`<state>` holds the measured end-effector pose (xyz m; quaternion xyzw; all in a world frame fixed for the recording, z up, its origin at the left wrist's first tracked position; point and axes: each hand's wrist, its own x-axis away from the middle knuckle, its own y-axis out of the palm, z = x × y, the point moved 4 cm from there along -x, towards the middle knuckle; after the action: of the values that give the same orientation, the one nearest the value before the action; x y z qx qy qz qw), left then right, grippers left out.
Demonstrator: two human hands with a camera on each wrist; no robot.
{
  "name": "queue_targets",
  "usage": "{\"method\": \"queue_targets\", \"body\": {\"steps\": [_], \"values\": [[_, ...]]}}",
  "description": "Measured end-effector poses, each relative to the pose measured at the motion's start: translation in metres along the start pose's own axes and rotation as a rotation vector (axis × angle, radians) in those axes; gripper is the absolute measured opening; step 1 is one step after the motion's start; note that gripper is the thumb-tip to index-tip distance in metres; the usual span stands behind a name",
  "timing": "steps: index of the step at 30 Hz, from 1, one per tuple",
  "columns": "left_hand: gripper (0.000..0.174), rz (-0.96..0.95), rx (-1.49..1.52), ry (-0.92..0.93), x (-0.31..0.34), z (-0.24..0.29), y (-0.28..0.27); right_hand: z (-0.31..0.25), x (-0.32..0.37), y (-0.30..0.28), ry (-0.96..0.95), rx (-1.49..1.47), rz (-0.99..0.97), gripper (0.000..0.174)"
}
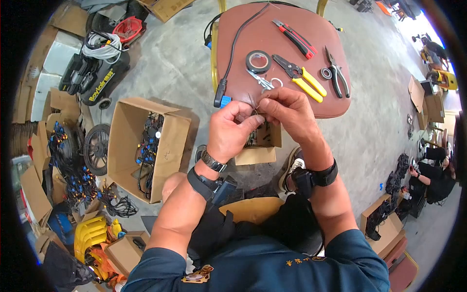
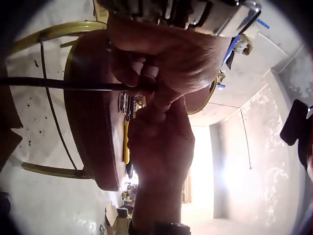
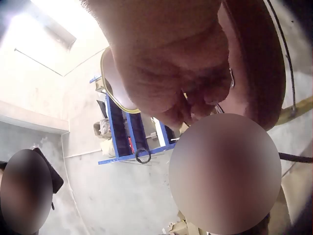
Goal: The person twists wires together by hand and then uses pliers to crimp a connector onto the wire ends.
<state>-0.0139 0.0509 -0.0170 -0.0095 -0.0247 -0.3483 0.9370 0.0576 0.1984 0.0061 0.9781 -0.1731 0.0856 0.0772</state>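
Note:
Over the front edge of a brown padded chair seat [image 1: 238, 29], my two hands meet fingertip to fingertip. My left hand [image 1: 227, 129] pinches thin wire strands [image 1: 252, 101] between thumb and fingers, and in the left wrist view a black cable [image 2: 63, 84] runs into it. From the right, my right hand [image 1: 290, 116] pinches the strands too, its thumb and index finger close to the left fingertips. The exact ends are hidden by the fingers. On the seat beside the left hand lies a black cable with a moulded end [image 1: 221, 91] and a blue connector [image 1: 225, 101].
Behind the hands on the seat are scissors [image 1: 265, 82], black tape [image 1: 258, 62], yellow-handled wire strippers [image 1: 304, 80], a red utility knife [image 1: 295, 40], pliers [image 1: 336, 73] and a small ring [image 1: 326, 73]. Cardboard boxes stand below [image 1: 256, 156] and left [image 1: 168, 146], the left one holding wiring.

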Motion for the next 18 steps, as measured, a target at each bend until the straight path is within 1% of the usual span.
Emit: {"method": "queue_targets", "body": {"steps": [3, 6, 12, 15, 18], "values": [[0.014, 0.002, -0.008, 0.059, 0.001, 0.008, -0.002, 0.001, -0.002, 0.003, -0.008, -0.012, -0.017, 0.012], [0.013, -0.003, 0.065, 0.03, 0.001, 0.006, -0.004, -0.001, -0.001, 0.007, -0.005, -0.015, 0.001, 0.01], [0.01, 0.086, 0.198, 0.047, 0.004, 0.001, -0.007, -0.004, -0.001, 0.015, 0.007, 0.003, 0.031, 0.009], [0.01, 0.1, 0.145, -0.032, 0.005, -0.004, -0.013, 0.003, -0.004, 0.016, -0.012, 0.025, 0.018, 0.009], [0.011, 0.034, 0.126, 0.009, 0.001, -0.004, -0.018, -0.001, -0.002, 0.015, 0.007, -0.055, -0.074, 0.016]]}}
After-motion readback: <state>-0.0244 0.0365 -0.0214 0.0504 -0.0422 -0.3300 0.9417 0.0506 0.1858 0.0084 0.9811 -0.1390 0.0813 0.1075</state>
